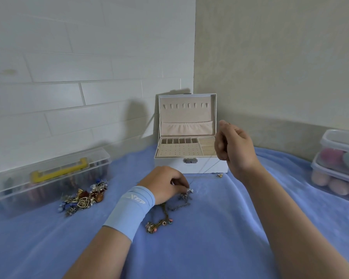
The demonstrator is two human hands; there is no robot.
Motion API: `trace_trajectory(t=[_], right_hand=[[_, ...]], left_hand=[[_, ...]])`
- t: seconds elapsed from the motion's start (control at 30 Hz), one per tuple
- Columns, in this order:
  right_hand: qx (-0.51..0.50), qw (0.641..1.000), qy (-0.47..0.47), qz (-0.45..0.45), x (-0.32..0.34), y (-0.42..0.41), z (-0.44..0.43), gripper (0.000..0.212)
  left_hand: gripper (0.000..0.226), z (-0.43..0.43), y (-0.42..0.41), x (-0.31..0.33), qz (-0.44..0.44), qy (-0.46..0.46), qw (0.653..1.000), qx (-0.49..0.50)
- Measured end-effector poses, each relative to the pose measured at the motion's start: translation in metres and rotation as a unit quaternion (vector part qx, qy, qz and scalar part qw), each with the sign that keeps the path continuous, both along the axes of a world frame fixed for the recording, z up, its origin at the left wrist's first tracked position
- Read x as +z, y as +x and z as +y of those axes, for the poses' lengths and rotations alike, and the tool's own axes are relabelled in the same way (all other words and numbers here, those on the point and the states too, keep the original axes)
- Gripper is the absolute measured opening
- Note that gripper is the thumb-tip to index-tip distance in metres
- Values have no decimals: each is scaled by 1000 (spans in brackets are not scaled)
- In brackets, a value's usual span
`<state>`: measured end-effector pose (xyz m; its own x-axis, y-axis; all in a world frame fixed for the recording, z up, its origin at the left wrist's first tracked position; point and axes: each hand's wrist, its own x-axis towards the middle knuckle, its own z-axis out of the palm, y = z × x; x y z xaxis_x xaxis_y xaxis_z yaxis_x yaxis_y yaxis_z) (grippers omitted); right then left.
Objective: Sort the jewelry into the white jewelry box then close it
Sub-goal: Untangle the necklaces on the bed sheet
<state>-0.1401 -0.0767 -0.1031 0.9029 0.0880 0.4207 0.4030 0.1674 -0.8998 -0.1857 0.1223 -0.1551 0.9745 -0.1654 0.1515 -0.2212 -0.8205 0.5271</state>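
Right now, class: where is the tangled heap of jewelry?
Head view: the jewelry heap lies at the left on the blue cloth, before the clear case, left of the left hand.

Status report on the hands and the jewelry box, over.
Left hand pinches thin silver chain low on blue cloth. Right hand raised, pinching same chain. White jewelry box open, looks empty. Small gold piece lies before box.

White tiled wall (pixel 69 57) meets beige wall (pixel 280 57); blue cloth (pixel 210 238), perhaps fleece, spread below.

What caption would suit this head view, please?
Left hand and right hand hold a thin chain before the open white jewelry box.
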Motion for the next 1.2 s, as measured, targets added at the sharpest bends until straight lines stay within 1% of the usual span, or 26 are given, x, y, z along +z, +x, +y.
trace_trajectory(t=[0.07, 0.1, 0.17, 0.23, 0.27, 0.3, 0.37, 0.4, 0.43, 0.47, 0.57, 0.63, 0.67, 0.73, 0.8, 0.83, 0.93, 1.0, 1.07, 1.13, 1.2], right_hand=[[-5, 1000, -17, 3, 1, 0, -1, 50], [-13, 999, -47, 4, 1, 0, -1, 48], [-27, 988, -154, 8, 1, -2, -5, 42], [-11, 957, -290, 24, 2, -4, -11, 36], [5, 929, -367, 41, 2, -5, -13, 35], [24, 891, -448, 65, 1, -7, -15, 34], [69, 793, -592, 127, 0, -9, -17, 29], [84, 748, -641, 149, 0, -10, -17, 25], [89, 716, -674, 158, 1, -12, -16, 23], [84, 696, -695, 159, 2, -14, -14, 22], [56, 662, -734, 141, 0, -14, -10, 23], [38, 656, -743, 126, -6, -11, -8, 22], [31, 660, -740, 122, -9, -9, -8, 21], [24, 673, -730, 113, -13, -8, -8, 29], [26, 689, -719, 90, -15, -7, -5, 35], [31, 696, -714, 76, -16, -6, -3, 35], [48, 715, -695, 55, -26, -1, 5, 22], [50, 723, -687, 51, -30, 1, 7, 12], [48, 727, -683, 50, -31, 1, 6, 6], [50, 731, -678, 58, -30, 2, 3, 4], [52, 740, -667, 71, -28, 3, 1, 5]], left_hand=[[8, 3, -1, 1, -2, 7, 1000, 6], [9, 5, -1, 1, 2, 5, 1000, 4], [12, 7, -2, 1, 22, -9, 1000, -11], [14, 8, -3, 1, 32, -11, 999, -18], [15, 9, -3, 0, 29, -6, 999, -18], [15, 9, -2, -1, 24, -2, 1000, -16], [17, 10, -1, -1, 13, 1, 1000, -9], [19, 8, 0, -2, 9, 1, 1000, -6], [22, 7, 1, -3, 3, 5, 1000, -4], [25, 4, 3, -4, -2, 14, 1000, -8], [30, -6, 7, -12, 12, 63, 997, -42], [28, -9, 10, -15, 35, 99, 993, -50], [26, -10, 11, -15, 42, 106, 992, -46], [19, -9, 14, -12, 41, 106, 993, -23], [13, -9, 14, -9, 21, 123, 992, 6], [11, -9, 14, -8, 6, 136, 990, 23], [10, -7, 12, -9, -32, 152, 985, 77], [12, -3, 13, -10, -46, 154, 981, 106], [13, 2, 13, -12, -56, 157, 979, 120], [14, 4, 13, -13, -75, 148, 980, 110], [12, 2, 10, -12, -104, 124, 984, 75]])
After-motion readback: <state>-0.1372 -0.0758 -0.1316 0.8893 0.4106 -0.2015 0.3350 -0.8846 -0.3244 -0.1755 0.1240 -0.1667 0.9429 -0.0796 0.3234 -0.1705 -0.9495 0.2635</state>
